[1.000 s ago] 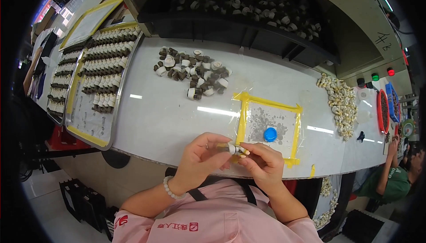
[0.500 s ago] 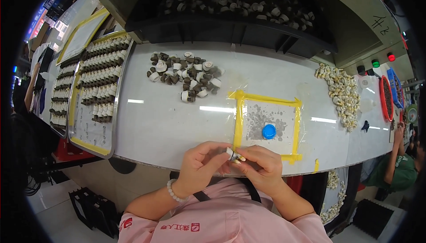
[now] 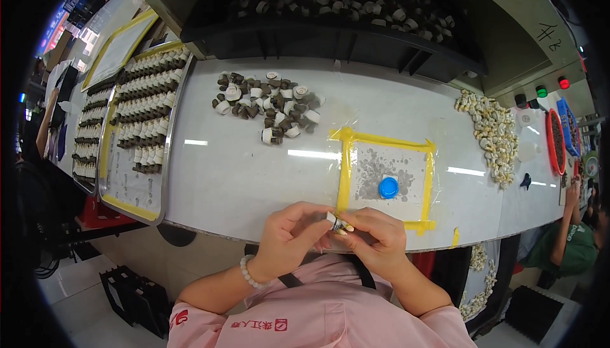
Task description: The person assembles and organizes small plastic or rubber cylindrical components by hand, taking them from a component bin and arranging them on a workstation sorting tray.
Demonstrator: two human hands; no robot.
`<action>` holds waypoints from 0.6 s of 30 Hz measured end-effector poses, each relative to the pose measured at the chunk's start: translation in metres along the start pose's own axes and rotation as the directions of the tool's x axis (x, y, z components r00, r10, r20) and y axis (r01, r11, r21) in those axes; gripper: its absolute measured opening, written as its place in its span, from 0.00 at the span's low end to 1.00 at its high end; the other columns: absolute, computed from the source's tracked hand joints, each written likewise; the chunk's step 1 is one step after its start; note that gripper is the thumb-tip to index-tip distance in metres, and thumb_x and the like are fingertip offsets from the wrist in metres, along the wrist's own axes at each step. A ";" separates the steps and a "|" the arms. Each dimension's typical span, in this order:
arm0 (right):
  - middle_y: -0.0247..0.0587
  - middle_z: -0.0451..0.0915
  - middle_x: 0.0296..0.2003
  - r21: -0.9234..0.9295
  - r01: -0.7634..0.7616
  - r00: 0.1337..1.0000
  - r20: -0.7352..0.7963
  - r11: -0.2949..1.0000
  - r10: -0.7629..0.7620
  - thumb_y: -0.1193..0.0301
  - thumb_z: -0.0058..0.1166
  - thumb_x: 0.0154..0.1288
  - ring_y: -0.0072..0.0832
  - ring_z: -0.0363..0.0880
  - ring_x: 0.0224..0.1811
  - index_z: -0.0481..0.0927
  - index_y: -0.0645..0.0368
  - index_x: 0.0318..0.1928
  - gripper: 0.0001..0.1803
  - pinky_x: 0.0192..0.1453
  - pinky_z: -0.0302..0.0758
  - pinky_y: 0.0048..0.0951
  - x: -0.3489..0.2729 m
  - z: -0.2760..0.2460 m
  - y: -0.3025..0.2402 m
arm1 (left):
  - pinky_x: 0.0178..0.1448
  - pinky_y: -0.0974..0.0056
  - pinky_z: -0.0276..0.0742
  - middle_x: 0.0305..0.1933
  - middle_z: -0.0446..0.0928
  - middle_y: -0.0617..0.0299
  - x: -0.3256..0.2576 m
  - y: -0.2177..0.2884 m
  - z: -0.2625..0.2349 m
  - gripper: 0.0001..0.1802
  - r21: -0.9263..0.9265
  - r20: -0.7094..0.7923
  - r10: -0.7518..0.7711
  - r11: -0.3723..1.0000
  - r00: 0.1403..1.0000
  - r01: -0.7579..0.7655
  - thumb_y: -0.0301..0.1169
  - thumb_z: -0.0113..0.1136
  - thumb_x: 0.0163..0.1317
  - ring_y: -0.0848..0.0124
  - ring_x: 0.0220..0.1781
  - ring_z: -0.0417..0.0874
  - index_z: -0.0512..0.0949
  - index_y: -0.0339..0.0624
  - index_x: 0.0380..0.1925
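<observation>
The left hand (image 3: 287, 233) and right hand (image 3: 381, 237) are together at six o'clock, pinching one small white-and-dark part (image 3: 333, 221), while the metal tray (image 3: 136, 202) at ten carries packed rows, its nearest row (image 3: 149, 156) short, and loose white-and-brown parts (image 3: 270, 101) lie unarranged on the desk (image 3: 241, 183) at eleven.

At lower centre, fingers (image 3: 311, 230) partly hide a small white piece (image 3: 337, 223); the top edge crops the black bin (image 3: 305, 44).

Left hand (image 3: 287, 235): fingers (image 3: 304, 211) curled | right hand (image 3: 383, 238): fingers pinched | forearms (image 3: 215, 289) angled inward | hands close together
</observation>
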State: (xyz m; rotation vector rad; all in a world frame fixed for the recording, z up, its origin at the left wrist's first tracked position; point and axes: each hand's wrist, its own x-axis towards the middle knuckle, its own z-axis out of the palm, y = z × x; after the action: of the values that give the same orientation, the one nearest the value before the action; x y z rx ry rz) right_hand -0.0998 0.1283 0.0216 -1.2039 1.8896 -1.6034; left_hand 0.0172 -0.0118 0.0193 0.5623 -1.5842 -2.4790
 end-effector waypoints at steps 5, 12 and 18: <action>0.46 0.80 0.32 -0.002 0.005 1.000 0.020 1.000 -0.005 0.81 0.61 0.51 0.36 0.80 0.31 0.79 0.65 0.44 0.16 0.34 0.76 0.28 0.001 -0.001 -0.002 | 0.32 0.74 0.78 0.33 0.77 0.58 -0.001 0.000 -0.001 0.12 0.013 0.004 0.001 1.000 1.000 -0.001 0.22 0.51 0.66 0.78 0.28 0.78 0.72 0.31 0.48; 0.47 0.80 0.33 -0.029 0.024 1.000 0.013 0.999 -0.023 0.81 0.62 0.51 0.37 0.80 0.31 0.79 0.65 0.44 0.17 0.33 0.76 0.29 -0.001 -0.001 0.000 | 0.33 0.75 0.77 0.33 0.78 0.62 -0.001 0.001 0.000 0.13 -0.019 -0.006 -0.028 0.999 1.000 0.028 0.22 0.54 0.64 0.79 0.30 0.79 0.73 0.35 0.48; 0.47 0.80 0.33 -0.022 0.046 0.999 0.000 0.999 -0.046 0.80 0.63 0.50 0.37 0.80 0.31 0.79 0.65 0.44 0.17 0.33 0.77 0.29 -0.001 0.000 0.001 | 0.34 0.75 0.77 0.33 0.78 0.62 -0.001 0.002 -0.001 0.13 -0.017 0.003 -0.036 0.999 0.999 0.036 0.22 0.54 0.63 0.79 0.31 0.79 0.73 0.35 0.48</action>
State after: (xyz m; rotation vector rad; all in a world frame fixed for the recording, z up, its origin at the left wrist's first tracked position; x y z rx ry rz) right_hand -0.0997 0.1296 0.0210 -1.2646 1.8976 -1.6103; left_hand 0.0188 -0.0129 0.0207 0.5903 -1.5661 -2.5181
